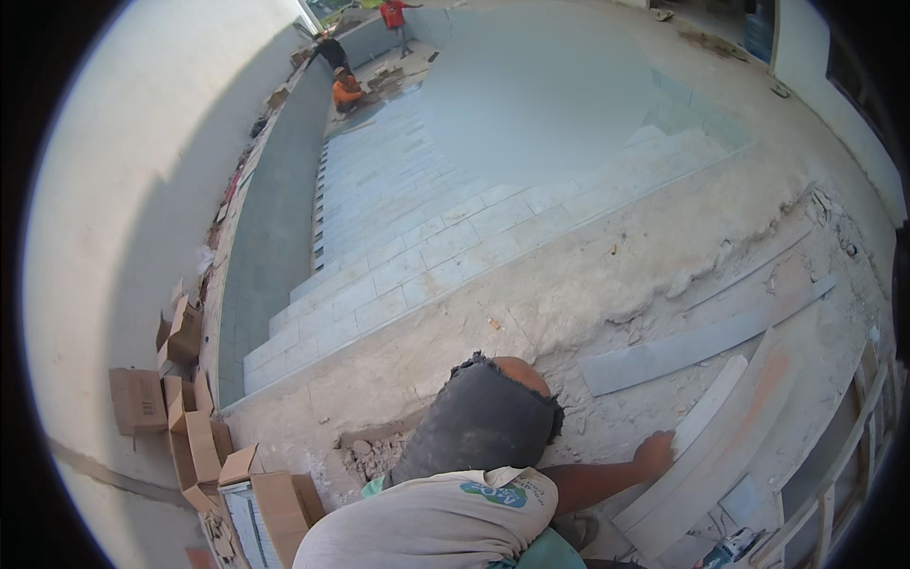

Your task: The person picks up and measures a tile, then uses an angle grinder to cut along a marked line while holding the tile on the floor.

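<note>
My right hand (654,456) reaches out to the right, its fingers curled at the edge of a long pale strip (700,417), which looks like a narrow board or cut tile and lies on the rough ground. More long pale strips (706,343) lie beside it on the rubble. My left hand does not show. A bent knee in torn dark cloth (479,417) sticks up at the lower middle. Near the lower edge, right of my arm, lies a teal and black power tool (730,547), partly cut off.
Beyond a concrete ledge (531,313), tiled steps (408,284) go down into a basin. Open cardboard boxes (199,436) and a box of tiles (248,522) line the left. Several people (347,90) are at the far end. A pale blur hides the upper middle.
</note>
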